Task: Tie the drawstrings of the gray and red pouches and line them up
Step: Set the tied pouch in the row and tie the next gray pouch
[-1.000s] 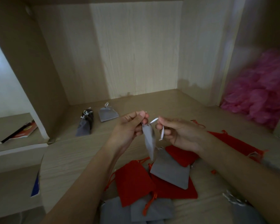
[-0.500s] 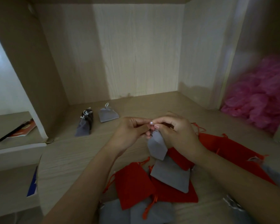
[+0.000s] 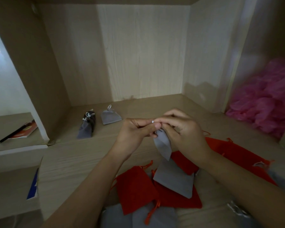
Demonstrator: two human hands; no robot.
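Both hands are knotting a gray pouch at the centre of the frame.

The left hand (image 3: 135, 132) and right hand (image 3: 183, 130) are pinching the thin drawstring (image 3: 152, 122) with curled fingers, and the gray pouch (image 3: 163, 145) is hanging below them over the untied pile (image 3: 136, 186) on the tabletop (image 3: 89, 162). The short cord could slip free before the knot tightens, dropping the pouch into the pile.

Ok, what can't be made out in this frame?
Head view only.
Whether the held gray pouch is tied: the left hand and right hand pinch its top and cover the strings.
Gray pouches at the bottom edge: cut off by the frame and the arms.
Pink heap at right: blurred, material unclear.
Dark item beside the far-left gray pouch: too dim.
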